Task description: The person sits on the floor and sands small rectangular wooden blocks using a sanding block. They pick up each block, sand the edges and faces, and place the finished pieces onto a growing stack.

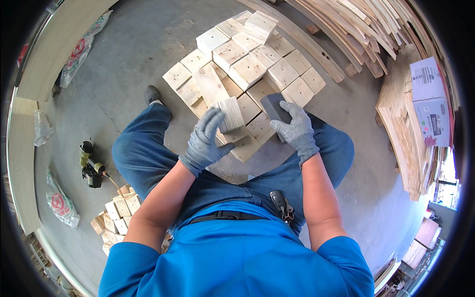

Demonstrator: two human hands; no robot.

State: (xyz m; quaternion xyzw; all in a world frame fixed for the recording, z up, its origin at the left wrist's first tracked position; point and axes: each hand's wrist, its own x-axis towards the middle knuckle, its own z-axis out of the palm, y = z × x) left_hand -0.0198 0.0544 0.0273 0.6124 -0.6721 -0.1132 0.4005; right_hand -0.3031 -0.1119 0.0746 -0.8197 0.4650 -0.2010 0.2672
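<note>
My right hand (297,127), in a grey knit glove, is closed on a dark grey sanding block (275,110) above the near right side of a pile of pale wooden blocks (247,69). The glove hides part of its right side. My left hand (203,141), gloved alike, is open, with its thumb spread away from the fingers. Its fingertips are at the left edge of a wooden block with a finely lined face (230,114); whether they touch it I cannot tell. Behind that block lies a longer smooth piece of wood (210,83).
The block pile stands on the concrete floor between my legs. To the left lie a nail gun (91,166) with a hose and a smaller heap of blocks (118,213). Long boards (341,34) are stacked at the far right, beside a printed carton (429,101). Plastic bags (60,200) lie left.
</note>
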